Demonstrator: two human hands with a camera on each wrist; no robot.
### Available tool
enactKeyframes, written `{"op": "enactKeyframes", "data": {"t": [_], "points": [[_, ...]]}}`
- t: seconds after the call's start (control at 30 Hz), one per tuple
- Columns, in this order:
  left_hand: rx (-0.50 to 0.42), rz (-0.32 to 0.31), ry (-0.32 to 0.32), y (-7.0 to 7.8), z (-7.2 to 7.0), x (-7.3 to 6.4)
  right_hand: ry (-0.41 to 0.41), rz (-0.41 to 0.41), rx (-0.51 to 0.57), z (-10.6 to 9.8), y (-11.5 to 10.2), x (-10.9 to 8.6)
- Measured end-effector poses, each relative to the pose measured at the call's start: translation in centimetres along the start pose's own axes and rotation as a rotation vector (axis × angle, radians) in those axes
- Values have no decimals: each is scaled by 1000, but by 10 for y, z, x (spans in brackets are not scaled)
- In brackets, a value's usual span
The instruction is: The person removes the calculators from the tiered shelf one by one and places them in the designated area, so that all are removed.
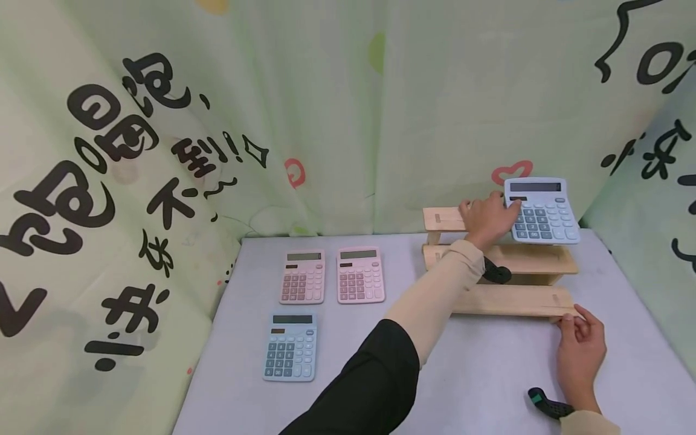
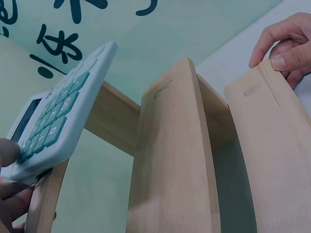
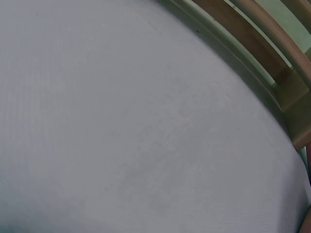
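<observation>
In the head view my left hand grips a light blue calculator by its left side, at the top step of a wooden tiered stand. The left wrist view shows the calculator tilted over the top board, thumb on its keys and fingers below. My right hand pinches the right end of the stand's lowest step between thumb and fingers. From the right wrist, only part of the stand shows at the upper right, with the hand mostly out of frame.
Left of the stand, two pink calculators lie side by side on the pale tablecloth. Another blue calculator lies in front of them. A patterned curtain hangs right behind the table. Black straps sit at both wrists.
</observation>
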State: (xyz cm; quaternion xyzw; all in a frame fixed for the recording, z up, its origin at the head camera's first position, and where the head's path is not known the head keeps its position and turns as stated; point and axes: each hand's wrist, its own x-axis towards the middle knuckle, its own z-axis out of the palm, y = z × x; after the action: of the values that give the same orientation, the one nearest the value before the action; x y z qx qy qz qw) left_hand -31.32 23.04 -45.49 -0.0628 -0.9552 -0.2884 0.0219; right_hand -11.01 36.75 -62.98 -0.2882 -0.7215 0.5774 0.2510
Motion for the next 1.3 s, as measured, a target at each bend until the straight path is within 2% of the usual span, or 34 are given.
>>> {"op": "enactKeyframes", "data": {"t": [0.2, 0.6, 0.93, 1.17, 1.3], "points": [[0, 8, 39, -1, 0, -2, -5, 27, 74, 0, -1, 0], [-45, 21, 101, -3, 2, 1, -3, -10, -26, 2, -3, 1], [-162, -9, 136, -7, 2, -2, -2, -1, 64, 2, -1, 0], [-281, 12, 165, -10, -3, -5, 4, 23, 112, 1, -1, 3], [-337, 30, 185, -14, -7, -5, 0, 28, 85, 1, -2, 4]]}}
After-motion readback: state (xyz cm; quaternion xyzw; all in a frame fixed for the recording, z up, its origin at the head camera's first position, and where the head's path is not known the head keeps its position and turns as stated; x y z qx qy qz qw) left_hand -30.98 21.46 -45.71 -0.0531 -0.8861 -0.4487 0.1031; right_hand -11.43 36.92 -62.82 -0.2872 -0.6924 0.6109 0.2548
